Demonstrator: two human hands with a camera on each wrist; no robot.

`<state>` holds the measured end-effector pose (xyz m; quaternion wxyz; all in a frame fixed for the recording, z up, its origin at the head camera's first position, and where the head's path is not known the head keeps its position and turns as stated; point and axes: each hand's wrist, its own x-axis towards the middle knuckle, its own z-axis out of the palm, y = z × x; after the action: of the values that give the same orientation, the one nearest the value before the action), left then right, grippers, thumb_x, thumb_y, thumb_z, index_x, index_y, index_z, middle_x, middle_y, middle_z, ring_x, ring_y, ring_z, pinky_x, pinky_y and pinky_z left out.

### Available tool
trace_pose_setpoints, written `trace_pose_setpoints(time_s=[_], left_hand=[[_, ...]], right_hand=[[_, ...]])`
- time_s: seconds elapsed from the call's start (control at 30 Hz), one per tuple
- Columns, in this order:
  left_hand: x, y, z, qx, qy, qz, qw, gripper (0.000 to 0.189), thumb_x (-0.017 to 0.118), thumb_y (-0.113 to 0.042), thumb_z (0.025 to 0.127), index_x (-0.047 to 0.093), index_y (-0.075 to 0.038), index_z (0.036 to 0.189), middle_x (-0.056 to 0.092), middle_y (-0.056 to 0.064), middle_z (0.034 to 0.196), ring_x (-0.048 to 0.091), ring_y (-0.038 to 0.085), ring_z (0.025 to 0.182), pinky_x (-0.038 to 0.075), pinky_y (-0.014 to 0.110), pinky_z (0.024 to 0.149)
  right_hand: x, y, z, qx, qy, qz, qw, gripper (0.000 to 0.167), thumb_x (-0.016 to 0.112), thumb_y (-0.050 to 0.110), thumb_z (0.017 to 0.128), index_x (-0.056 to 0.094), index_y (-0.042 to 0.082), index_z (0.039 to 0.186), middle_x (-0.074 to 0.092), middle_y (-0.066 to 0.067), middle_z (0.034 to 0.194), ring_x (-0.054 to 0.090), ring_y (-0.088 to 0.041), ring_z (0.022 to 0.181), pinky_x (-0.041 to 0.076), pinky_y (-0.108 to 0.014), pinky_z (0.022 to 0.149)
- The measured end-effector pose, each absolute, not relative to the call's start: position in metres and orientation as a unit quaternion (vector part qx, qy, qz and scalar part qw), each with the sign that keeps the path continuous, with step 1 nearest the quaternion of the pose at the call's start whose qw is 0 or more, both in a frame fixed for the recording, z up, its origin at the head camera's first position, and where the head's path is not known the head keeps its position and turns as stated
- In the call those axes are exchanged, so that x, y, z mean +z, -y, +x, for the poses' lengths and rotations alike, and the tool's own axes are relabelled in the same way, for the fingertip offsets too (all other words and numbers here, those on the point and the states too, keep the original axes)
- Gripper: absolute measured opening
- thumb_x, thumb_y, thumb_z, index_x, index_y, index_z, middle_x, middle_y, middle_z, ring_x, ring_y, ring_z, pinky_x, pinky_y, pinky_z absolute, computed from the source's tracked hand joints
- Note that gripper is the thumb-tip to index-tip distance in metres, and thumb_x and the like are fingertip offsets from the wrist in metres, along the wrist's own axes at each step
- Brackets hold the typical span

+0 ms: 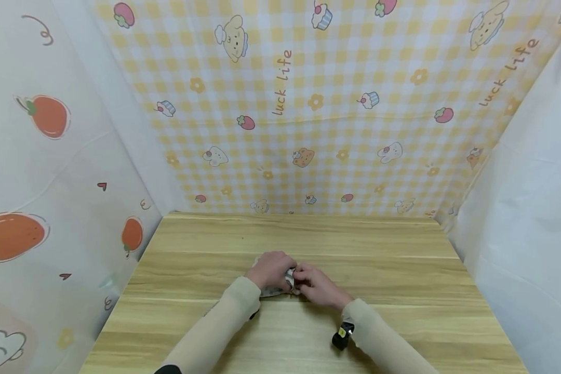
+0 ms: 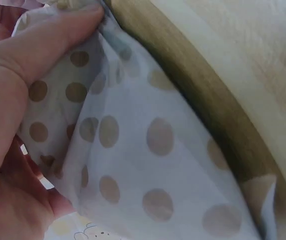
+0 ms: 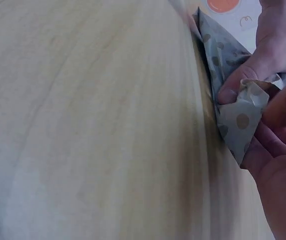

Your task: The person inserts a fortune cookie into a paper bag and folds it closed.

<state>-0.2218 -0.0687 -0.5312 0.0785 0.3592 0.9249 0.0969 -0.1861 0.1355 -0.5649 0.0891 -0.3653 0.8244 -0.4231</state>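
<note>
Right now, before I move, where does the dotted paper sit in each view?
Head: lower middle, the dotted paper partly hidden under the left hand.
Left wrist: across the middle, down to the bottom edge.
Right wrist: upper right.
Shared landmark: the left hand, on the paper in all three views.

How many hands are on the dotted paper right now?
2. The left hand grips the paper with its thumb on top; the right hand holds the folded end, at right in the head view. Some fingers are hidden, but no other hand shows.
</note>
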Motion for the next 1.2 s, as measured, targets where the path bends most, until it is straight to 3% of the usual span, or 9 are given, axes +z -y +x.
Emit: trace_pose_setpoints(time_s=[0.23,0.47,0.57,0.7,0.87,1.07,1.2], left_hand=[[-0.532,0.066,-0.221,0.089,-0.931,0.346,0.074,0.027,0.096,-0.021,0.071,0.073,-0.024,0.084,0.063,-0.014,0.074,0.052,0.005,0.064,0.047,0.025,0.061],[-0.534,0.065,-0.221,0.126,-0.928,0.337,0.093,0.027,0.095,-0.014,0.072,0.075,-0.020,0.088,0.063,-0.013,0.075,0.051,0.006,0.066,0.047,0.024,0.063],[-0.534,0.064,-0.221,0.149,-0.921,0.346,0.094,0.025,0.091,-0.008,0.072,0.071,-0.019,0.081,0.059,-0.013,0.071,0.047,0.006,0.062,0.043,0.022,0.059],[-0.533,0.062,-0.220,0.166,-0.912,0.365,0.084,0.025,0.086,-0.006,0.075,0.065,-0.019,0.075,0.057,-0.012,0.067,0.044,0.005,0.058,0.040,0.020,0.054],[-0.530,0.060,-0.218,0.161,-0.915,0.360,0.088,0.019,0.090,-0.010,0.079,0.073,-0.017,0.083,0.064,-0.011,0.073,0.050,0.003,0.061,0.045,0.019,0.057],[-0.532,0.060,-0.217,0.149,-0.917,0.361,0.080,0.019,0.092,-0.015,0.079,0.075,-0.017,0.087,0.069,-0.010,0.078,0.054,0.003,0.064,0.048,0.018,0.061],[-0.533,0.062,-0.217,0.150,-0.918,0.358,0.085,0.022,0.092,-0.019,0.080,0.072,-0.018,0.090,0.068,-0.010,0.080,0.055,0.002,0.066,0.049,0.019,0.062]], right_hand=[[-0.567,-0.136,-0.182,-0.430,-0.828,-0.344,0.107,0.048,0.052,-0.010,0.096,0.067,0.004,0.139,0.064,-0.004,0.129,0.059,-0.018,0.116,0.052,-0.032,0.098],[-0.566,-0.135,-0.181,-0.425,-0.832,-0.338,0.110,0.051,0.051,-0.008,0.096,0.063,0.005,0.145,0.063,-0.005,0.136,0.057,-0.017,0.120,0.049,-0.033,0.101],[-0.564,-0.133,-0.181,-0.424,-0.831,-0.339,0.123,0.041,0.051,-0.008,0.093,0.071,0.005,0.127,0.065,-0.004,0.121,0.056,-0.016,0.109,0.048,-0.029,0.092],[-0.561,-0.129,-0.181,-0.424,-0.828,-0.335,0.152,0.019,0.052,-0.007,0.090,0.062,0.004,0.101,0.060,-0.006,0.102,0.053,-0.017,0.095,0.042,-0.028,0.080],[-0.559,-0.125,-0.183,-0.409,-0.835,-0.327,0.166,0.025,0.052,-0.006,0.090,0.065,0.007,0.107,0.063,-0.003,0.111,0.054,-0.016,0.101,0.043,-0.027,0.085],[-0.557,-0.121,-0.187,-0.402,-0.837,-0.329,0.172,0.017,0.051,-0.004,0.091,0.061,0.008,0.094,0.057,0.003,0.091,0.053,-0.011,0.085,0.042,-0.026,0.075],[-0.559,-0.118,-0.187,-0.404,-0.838,-0.327,0.166,0.016,0.052,-0.002,0.094,0.061,0.011,0.093,0.056,0.006,0.088,0.051,-0.009,0.081,0.042,-0.025,0.072]])
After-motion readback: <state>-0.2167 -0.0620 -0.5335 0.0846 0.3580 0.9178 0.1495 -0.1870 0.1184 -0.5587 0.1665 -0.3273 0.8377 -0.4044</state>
